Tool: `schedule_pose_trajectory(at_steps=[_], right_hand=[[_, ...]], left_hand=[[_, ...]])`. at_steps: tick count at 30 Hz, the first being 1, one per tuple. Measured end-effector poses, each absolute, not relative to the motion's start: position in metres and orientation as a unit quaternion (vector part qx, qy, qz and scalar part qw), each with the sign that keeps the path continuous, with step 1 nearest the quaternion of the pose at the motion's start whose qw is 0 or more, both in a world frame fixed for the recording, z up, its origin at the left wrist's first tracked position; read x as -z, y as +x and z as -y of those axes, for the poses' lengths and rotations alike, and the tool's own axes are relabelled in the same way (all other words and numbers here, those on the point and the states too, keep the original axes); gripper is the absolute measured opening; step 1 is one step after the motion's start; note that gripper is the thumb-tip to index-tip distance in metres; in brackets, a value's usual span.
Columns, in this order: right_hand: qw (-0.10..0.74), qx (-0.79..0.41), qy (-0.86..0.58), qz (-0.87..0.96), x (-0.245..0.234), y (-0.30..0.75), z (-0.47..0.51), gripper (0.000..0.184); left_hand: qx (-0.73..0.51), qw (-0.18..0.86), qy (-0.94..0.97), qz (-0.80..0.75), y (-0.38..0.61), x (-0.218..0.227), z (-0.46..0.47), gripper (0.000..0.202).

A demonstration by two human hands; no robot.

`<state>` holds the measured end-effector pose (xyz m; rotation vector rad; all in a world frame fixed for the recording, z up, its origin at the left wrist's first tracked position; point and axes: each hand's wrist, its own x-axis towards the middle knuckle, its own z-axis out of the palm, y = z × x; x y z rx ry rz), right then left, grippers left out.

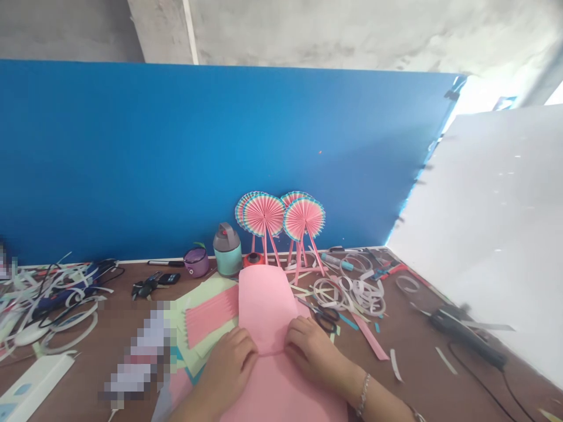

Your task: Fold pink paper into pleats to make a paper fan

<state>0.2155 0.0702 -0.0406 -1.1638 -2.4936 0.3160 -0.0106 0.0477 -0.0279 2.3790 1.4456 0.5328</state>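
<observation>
A large pink paper sheet (268, 305) lies before me, its far part curling up and a crease running across it between my hands. My left hand (235, 357) pinches the sheet at the left end of that crease. At the right end, my right hand (314, 351) has its fingers curled onto the paper, with a bracelet at the wrist. Just beyond the right hand are black-handled scissors (326, 319), partly under the sheet. Left of the sheet, a pleated pink paper strip (211, 315) rests on pale green sheets (189, 305).
Several pink round paper fans (264, 215) stand against the blue partition (176, 158). A teal canister (229, 258) and purple pot (196, 262) are left of them. Curled white strips (352, 293) and a corded black tool (466, 337) lie right; a power strip (37, 387) lies left.
</observation>
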Motion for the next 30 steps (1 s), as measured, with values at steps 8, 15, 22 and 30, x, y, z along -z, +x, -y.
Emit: schedule_pose_trajectory(at_steps=[8, 15, 22, 30], right_hand=[[0.215, -0.199, -0.483, 0.825, 0.029, 0.220, -0.072, 0.015], [0.227, -0.241, -0.485, 0.810, 0.030, 0.225, -0.074, 0.018], [0.239, -0.195, -0.428, 0.850, 0.028, 0.215, -0.069, 0.015], [0.246, -0.234, -0.434, 0.835, 0.033, 0.208, -0.069, 0.015]], left_hand=[[-0.191, 0.191, 0.780, -0.564, -0.014, 0.021, -0.051, 0.015], [-0.208, 0.211, 0.774, -0.559, -0.015, 0.021, -0.052, 0.016], [-0.217, 0.194, 0.780, -0.554, -0.014, 0.028, -0.055, 0.012], [-0.208, 0.208, 0.789, -0.539, -0.006, 0.021, -0.051, 0.015]])
